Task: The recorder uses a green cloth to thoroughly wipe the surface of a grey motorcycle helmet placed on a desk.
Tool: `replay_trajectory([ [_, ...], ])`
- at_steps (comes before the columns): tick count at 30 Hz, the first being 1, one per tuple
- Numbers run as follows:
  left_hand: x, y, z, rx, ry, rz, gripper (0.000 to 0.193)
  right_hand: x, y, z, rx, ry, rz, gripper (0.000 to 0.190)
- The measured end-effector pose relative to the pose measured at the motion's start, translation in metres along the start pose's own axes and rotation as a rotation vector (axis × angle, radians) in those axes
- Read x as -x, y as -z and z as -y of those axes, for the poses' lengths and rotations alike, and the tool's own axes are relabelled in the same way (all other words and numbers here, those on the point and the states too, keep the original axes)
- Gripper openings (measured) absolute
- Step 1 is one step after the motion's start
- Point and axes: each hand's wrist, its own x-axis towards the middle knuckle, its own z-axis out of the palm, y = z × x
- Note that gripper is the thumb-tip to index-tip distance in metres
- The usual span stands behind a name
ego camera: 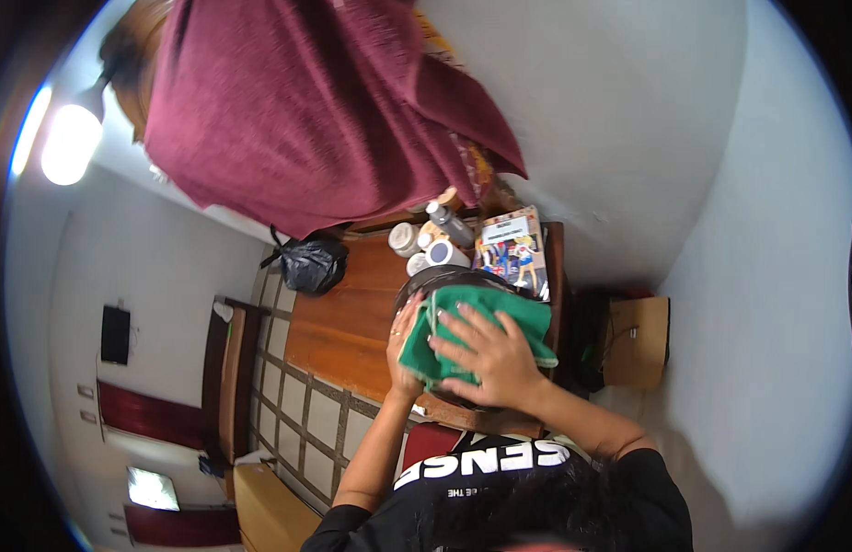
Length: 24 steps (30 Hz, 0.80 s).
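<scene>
A green cloth [481, 324] with a pale edge lies draped over a dark, glossy, rounded object [453, 274], mostly covered, at the wooden table's near side. My right hand [491, 355] presses on the cloth from above, fingers spread. My left hand [404, 345] holds the left side of the dark object and touches the cloth's left edge; its fingertips are partly blurred. What the dark object is cannot be told. Just beyond it stand a white round container [445, 254], a white-lidded jar [403, 239] and a grey bottle with a white cap [451, 224].
An illustrated book or magazine [512, 252] lies at the right of the wooden table [350, 310]. A knotted black plastic bag [314, 263] is at the far left edge. A maroon towel [295, 110] hangs beyond. A cardboard box [635, 341] stands right, by the wall.
</scene>
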Motion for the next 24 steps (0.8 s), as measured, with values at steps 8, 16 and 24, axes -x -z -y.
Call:
replay_trajectory([
  [8, 0.029, -0.016, 0.006, -0.026, 0.175, -0.398, 0.067, -0.081, -0.026, -0.083, -0.275, -0.196, 0.217, 0.052],
  [16, 0.043, -0.011, 0.029, 0.127, 0.149, -0.552, 0.056, -0.110, -0.025, -0.021, -0.062, 0.085, 0.505, 0.043],
  [24, 0.058, 0.000, 0.082, 0.485, 0.332, -0.592, 0.060, -0.134, -0.061, 0.022, 0.283, -0.012, 0.613, 0.044],
])
